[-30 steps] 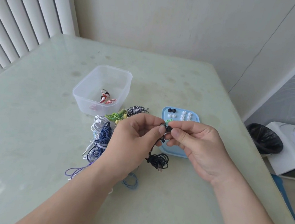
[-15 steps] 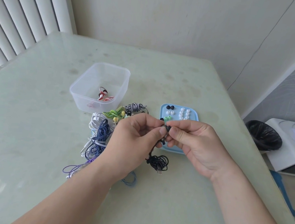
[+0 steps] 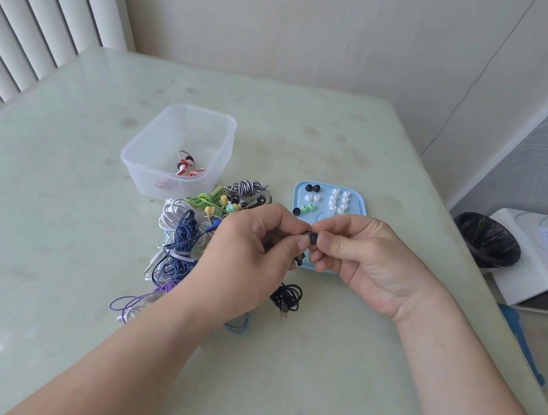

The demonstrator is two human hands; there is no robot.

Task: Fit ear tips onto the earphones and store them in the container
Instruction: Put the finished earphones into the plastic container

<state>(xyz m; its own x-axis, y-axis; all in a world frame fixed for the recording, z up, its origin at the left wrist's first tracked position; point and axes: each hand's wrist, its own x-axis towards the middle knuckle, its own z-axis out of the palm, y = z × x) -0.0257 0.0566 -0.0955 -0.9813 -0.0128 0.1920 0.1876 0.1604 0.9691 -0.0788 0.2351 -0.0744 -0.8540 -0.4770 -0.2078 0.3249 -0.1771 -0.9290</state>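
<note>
**Hands eased back from the tray, both grips still on the black earbud**

Both hands have drawn slightly toward 6 o'clock from the blue tray (image 3: pixel 363 207) since a second ago. This uncovers the green ear tips (image 3: pixel 307 208) and a loose black ear tip (image 3: pixel 296 211) at the tray's 9 o'clock edge. The pinch itself has not changed.

The left hand (image 3: pixel 253 249) has a nearly closed grip. Its thumb and forefinger are curled onto the black earbud (image 3: pixel 310 238), and the other fingers are folded under. The right hand (image 3: pixel 362 263) meets it from 3 o'clock, its thumb and forefinger pinching the same earbud at its end. I cannot tell whether a tip is seated there. A second bud (image 3: pixel 299 262) dangles just below the pinch, and the coiled black cable (image 3: pixel 285 296) lies on the worktop (image 3: pixel 53 249) at 6 o'clock of the hands.

At 12 o'clock on the tray sit a pair of black ear tips (image 3: pixel 312 188) and rows of white ear tips (image 3: pixel 339 201). The clear container (image 3: pixel 140 156) stands at 11 o'clock and holds red-and-white earphones (image 3: pixel 187 167). A pile of earphones (image 3: pixel 187 231) lies between it and the left hand.
</note>
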